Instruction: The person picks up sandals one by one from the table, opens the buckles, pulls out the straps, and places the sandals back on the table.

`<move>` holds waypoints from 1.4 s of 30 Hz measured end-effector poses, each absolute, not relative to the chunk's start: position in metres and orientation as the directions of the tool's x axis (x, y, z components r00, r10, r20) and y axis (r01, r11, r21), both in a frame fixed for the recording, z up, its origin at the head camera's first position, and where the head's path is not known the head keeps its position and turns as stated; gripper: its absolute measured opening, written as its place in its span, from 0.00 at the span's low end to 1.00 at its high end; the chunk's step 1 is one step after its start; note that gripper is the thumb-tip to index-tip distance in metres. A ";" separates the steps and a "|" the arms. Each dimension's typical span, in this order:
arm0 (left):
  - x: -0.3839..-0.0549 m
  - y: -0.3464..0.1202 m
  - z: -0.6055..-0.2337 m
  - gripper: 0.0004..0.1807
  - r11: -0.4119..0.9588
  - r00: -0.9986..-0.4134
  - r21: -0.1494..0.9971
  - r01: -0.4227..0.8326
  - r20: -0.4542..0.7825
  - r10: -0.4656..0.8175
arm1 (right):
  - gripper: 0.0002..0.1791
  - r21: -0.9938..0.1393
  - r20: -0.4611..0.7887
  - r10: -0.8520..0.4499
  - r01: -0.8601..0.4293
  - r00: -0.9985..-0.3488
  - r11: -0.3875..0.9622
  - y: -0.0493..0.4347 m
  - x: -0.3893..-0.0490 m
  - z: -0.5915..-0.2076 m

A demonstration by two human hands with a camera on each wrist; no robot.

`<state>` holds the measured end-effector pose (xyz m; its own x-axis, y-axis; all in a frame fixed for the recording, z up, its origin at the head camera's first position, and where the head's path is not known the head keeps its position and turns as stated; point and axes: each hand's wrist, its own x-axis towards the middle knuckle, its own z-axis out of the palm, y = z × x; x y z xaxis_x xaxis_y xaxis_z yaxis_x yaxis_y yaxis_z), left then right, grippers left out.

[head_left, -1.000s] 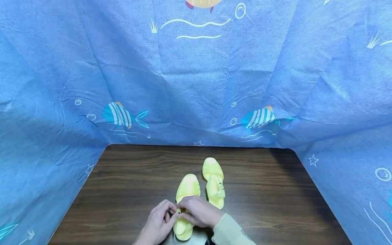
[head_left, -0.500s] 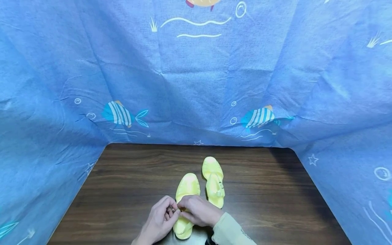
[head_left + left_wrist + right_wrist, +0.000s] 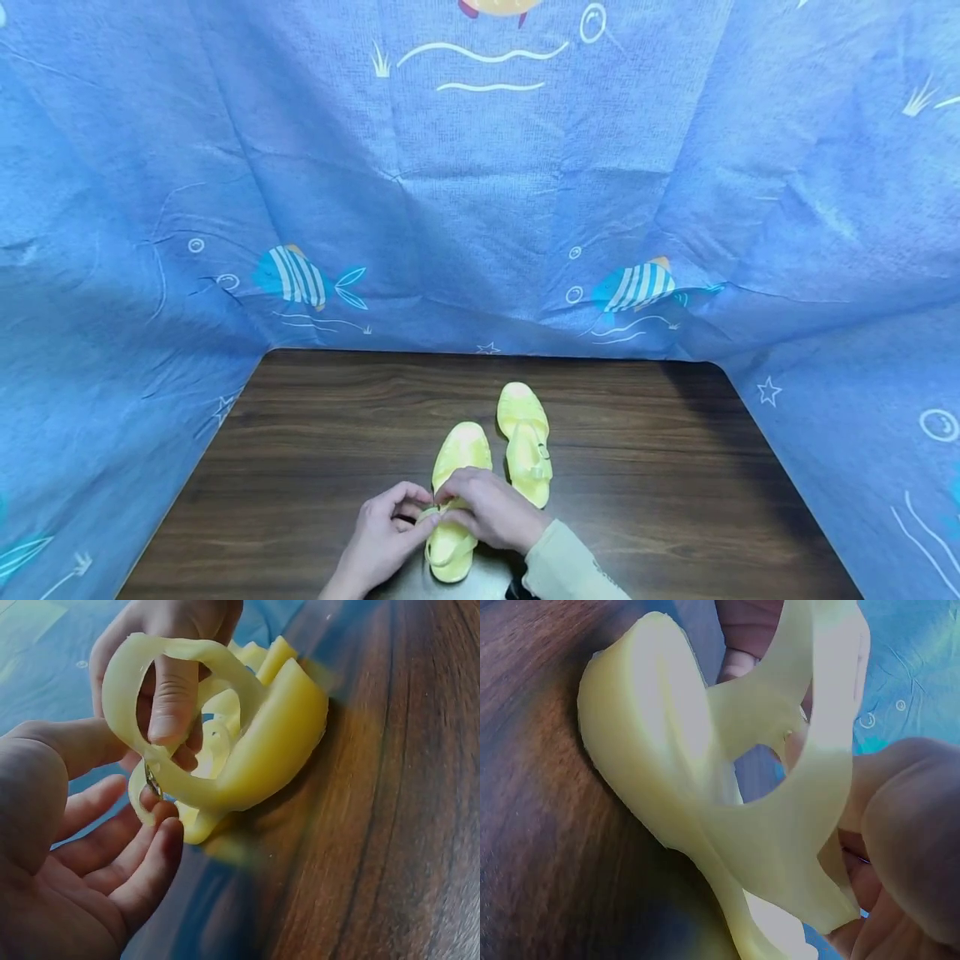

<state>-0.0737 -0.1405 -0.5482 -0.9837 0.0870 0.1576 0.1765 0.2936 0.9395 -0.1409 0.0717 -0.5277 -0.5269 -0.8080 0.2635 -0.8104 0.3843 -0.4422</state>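
Yellow sandal (image 3: 463, 450), beneath right hand (image 3: 493, 510), touching left hand (image 3: 384, 529)

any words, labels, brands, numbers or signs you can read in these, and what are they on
No readable text in any view.
Right sleeve: small dark marks, too small to read or to tell if they are letters.
Near yellow shoe and far yellow shoe: no writing visible.
Blue cloth: drawings, no lettering visible.

Makeshift booth, room type can't be told: blue fish-print cloth (image 3: 480, 208) walls the table (image 3: 337, 433) along far and side edges.
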 end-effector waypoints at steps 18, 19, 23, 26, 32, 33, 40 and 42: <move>-0.079 -0.144 -0.550 0.05 0.321 -0.925 0.872 0.370 0.313 0.217 | 0.03 -0.457 0.388 -0.770 -0.831 -0.507 0.317 0.074 -0.138 -0.529; -0.080 -0.144 -0.550 0.05 0.313 -0.927 0.877 0.364 0.307 0.216 | 0.03 -0.460 0.378 -0.771 -0.827 -0.512 0.323 0.074 -0.138 -0.528; -0.084 -0.145 -0.552 0.05 0.288 -0.930 0.890 0.352 0.298 0.215 | 0.04 -0.464 0.343 -0.780 -0.817 -0.523 0.344 0.073 -0.140 -0.525; -0.085 -0.145 -0.553 0.07 0.293 -0.917 0.876 0.384 0.324 0.232 | 0.02 -0.477 0.322 -0.782 -0.805 -0.533 0.352 0.073 -0.141 -0.525; -0.087 -0.144 -0.552 0.09 0.342 -0.878 0.812 0.472 0.400 0.263 | 0.03 -0.502 0.310 -0.781 -0.791 -0.542 0.350 0.074 -0.141 -0.524; -0.088 -0.144 -0.552 0.09 0.348 -0.874 0.805 0.481 0.408 0.264 | 0.03 -0.505 0.307 -0.781 -0.789 -0.543 0.349 0.074 -0.142 -0.524; -0.090 -0.143 -0.553 0.11 0.305 -0.880 0.830 0.467 0.405 0.247 | 0.02 -0.519 0.315 -0.781 -0.787 -0.539 0.334 0.074 -0.142 -0.523; -0.089 -0.143 -0.555 0.10 0.279 -0.888 0.848 0.450 0.392 0.240 | 0.02 -0.525 0.323 -0.778 -0.786 -0.540 0.328 0.074 -0.142 -0.524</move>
<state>-0.0893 -0.1429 -0.5545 -0.8882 0.2399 0.3919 0.4497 0.2790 0.8485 -0.1419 0.0737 -0.5244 -0.5396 -0.7777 0.3225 -0.7858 0.3277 -0.5245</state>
